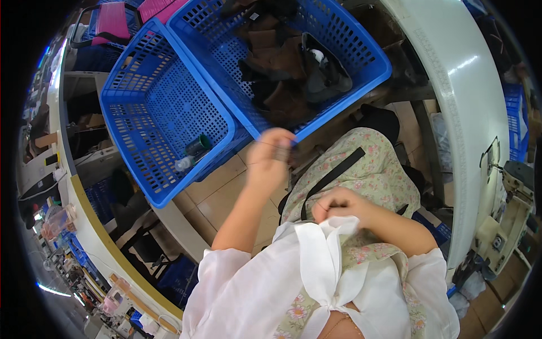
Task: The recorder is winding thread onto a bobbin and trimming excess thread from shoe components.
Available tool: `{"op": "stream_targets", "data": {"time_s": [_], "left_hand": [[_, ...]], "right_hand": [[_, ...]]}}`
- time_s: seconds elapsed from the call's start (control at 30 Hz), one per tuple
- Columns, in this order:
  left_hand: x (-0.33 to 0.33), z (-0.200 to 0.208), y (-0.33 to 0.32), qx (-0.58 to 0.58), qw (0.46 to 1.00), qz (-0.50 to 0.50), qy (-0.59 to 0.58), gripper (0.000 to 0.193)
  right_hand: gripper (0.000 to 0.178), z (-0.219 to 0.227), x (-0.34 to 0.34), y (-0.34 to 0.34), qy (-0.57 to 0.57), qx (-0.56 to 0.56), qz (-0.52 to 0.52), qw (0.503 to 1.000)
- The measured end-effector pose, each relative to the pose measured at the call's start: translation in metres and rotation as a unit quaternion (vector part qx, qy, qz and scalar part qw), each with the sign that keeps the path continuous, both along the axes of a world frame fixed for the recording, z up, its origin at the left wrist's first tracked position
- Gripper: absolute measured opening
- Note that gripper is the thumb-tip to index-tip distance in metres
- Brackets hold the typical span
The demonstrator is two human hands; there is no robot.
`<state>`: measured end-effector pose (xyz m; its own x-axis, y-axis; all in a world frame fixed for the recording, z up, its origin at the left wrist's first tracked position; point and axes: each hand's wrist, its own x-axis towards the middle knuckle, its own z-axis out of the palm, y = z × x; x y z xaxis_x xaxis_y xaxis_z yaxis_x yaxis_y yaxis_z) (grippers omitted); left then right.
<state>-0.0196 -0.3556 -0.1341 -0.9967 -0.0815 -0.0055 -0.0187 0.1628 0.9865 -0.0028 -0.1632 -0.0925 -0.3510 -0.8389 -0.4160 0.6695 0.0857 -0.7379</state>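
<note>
My left hand (272, 155) is blurred by motion, raised beside the near corner of a blue plastic basket (353, 99). Its fingers look curled around a small dark thing that is too smeared to name. A thin dark line, like a thread, runs close by it. My right hand (340, 204) is closed over my lap, its fingertips pressed together; what they hold, if anything, cannot be made out. Beneath it lies a floral apron (361, 164) with a black strap (336, 176). Inside the basket are several brown and black pieces (276, 62), perhaps shoe parts.
A second blue basket (132, 141) stands to the left, with a dark green spool (197, 145) and a small clear bottle (183, 164) in it. A white table (443, 73) curves along the right, near a machine (499, 226). Another worktop (104, 226) runs along the left.
</note>
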Motion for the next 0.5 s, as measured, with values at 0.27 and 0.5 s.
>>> {"op": "stream_targets", "data": {"time_s": [0.27,0.5], "left_hand": [[0.065,-0.002,0.028,0.137,0.971,-0.151,-0.121,0.007],[0.042,0.070,0.018,0.246,0.918,-0.295,0.100,0.007]], "right_hand": [[0.011,0.058,-0.076,0.047,0.193,-0.050,-0.225,0.954],[0.037,-0.029,-0.047,-0.023,0.222,-0.007,-0.196,0.955]]}}
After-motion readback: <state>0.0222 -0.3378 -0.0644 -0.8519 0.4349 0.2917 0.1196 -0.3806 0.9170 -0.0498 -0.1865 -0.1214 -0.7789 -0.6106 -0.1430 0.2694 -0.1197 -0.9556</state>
